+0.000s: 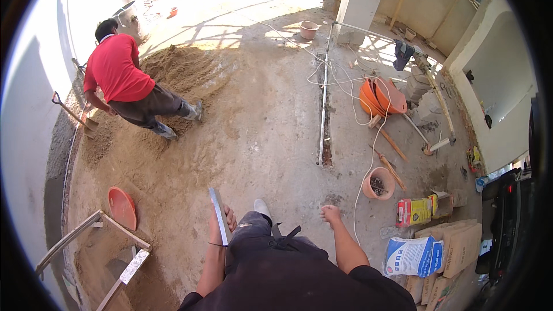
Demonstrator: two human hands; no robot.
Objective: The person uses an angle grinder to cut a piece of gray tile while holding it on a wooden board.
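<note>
My left hand (222,224) is shut on a flat grey metal straightedge (218,210) that points away from me over the sandy floor. My right hand (330,215) hangs in a loose fist with nothing in it, over bare concrete. Between my arms, one of my feet in a light shoe (262,206) steps forward. A co-worker in a red shirt (118,68) bends over a sand pile (184,66) at the far left, holding a shovel (72,114).
A long metal rail (324,103) lies in a floor groove ahead. Orange buckets (380,97), a clay-coloured pot (378,183), sticks and white cable sit at the right. Cement bags (443,250) are stacked at the lower right. An orange pan (122,207) and metal frame (95,236) lie at the left.
</note>
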